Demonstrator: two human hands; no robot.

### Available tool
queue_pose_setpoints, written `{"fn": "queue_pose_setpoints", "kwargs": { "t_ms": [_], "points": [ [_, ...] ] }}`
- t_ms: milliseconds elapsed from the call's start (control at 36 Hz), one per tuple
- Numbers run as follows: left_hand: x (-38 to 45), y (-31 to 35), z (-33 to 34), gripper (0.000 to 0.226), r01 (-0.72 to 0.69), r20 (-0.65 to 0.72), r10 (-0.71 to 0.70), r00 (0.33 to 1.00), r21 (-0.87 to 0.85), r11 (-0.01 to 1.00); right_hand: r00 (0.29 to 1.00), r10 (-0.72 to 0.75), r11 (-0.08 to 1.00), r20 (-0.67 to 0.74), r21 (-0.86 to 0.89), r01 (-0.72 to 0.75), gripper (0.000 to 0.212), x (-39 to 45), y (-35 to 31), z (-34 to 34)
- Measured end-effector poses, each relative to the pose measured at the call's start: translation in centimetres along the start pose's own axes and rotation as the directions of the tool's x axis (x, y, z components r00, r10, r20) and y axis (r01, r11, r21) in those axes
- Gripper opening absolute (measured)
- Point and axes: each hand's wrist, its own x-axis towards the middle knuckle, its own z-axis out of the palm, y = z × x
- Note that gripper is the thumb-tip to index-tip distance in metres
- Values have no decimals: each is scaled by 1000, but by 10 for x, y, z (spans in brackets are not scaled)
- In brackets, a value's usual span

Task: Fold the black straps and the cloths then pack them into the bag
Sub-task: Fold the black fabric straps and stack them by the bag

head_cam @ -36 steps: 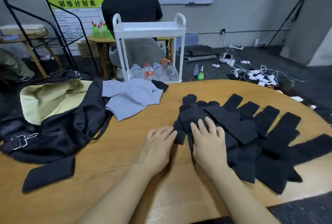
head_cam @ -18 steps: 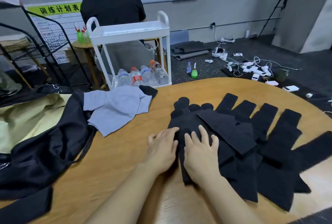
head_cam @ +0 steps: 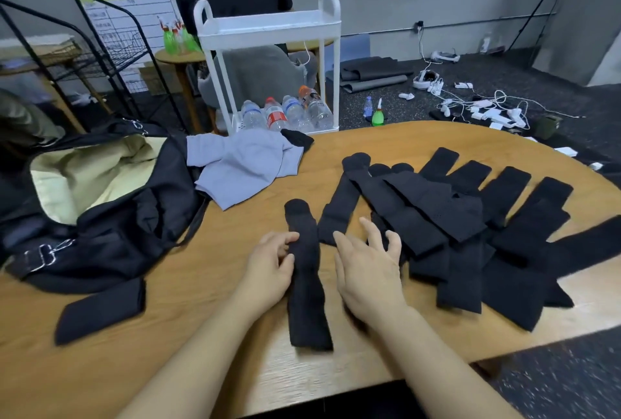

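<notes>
Between our hands, near the table (head_cam: pixel 174 284) front edge, one black strap (head_cam: pixel 307 287) lies lengthwise, pulled clear of the rest so it can be folded alone. Our left hand (head_cam: pixel 268 270) has fingers curled against the strap's left edge, pinching it w/ fingertips near its upper half, prob. to pin it for the fold. Our right hand (head_cam: pixel 366 270) is spread wide, fingers relaxed, holding nothing; it sits just right of the strap, fingertips over the near edge of the strap pile (head_cam: pixel 470 227). Can't tell if they touch it.

The pile is fanned out to the right, straps overlapping, so each end is easy to pick off. One more dark piece (head_cam: pixel 100 312) lies flat by the bag (head_cam: pixel 111 237), poss. already folded, can't be sure. The bag sits at left w/ its mouth open and pale lining up, ready to take things. The grey cloth (head_cam: pixel 242 170) lies crumpled just beside the bag's rim, not yet folded, a bit of black fabric at its far corner.

We judge the task early: most straps still to do, cloth untouched. Next move prob. needs the far strap end brought toward us, edges aligned.
</notes>
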Motion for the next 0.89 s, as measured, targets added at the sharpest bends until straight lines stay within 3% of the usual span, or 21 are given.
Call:
{"fn": "queue_pose_setpoints", "kwargs": {
  "t_ms": [222,333,444,556,667,889],
  "points": [
    [-44,-34,-23,40,32,28,-33,999,38,999,978,-88,996,187,29,84,23,-21,-27,-5],
    [-63,-43,-37,32,26,-30,-24,999,73,997,966,-144,989,215,15,144,23,-28,-34,-15],
    [-98,-45,-46,17,-160,-96,175,980,146,976,960,-250,968,130,40,247,24,-35,-34,-22],
    [-123,-51,-40,24,-369,13,374,927,207,906,891,-430,902,148,116,417,37,-41,-36,-27],
    [-128,-51,-35,31,-417,110,402,909,268,869,829,-533,845,171,154,512,37,-47,-39,-28],
    [-119,-53,-36,35,-435,157,406,900,344,832,771,-564,823,296,118,556,43,-42,-36,-18]
  ]
}}
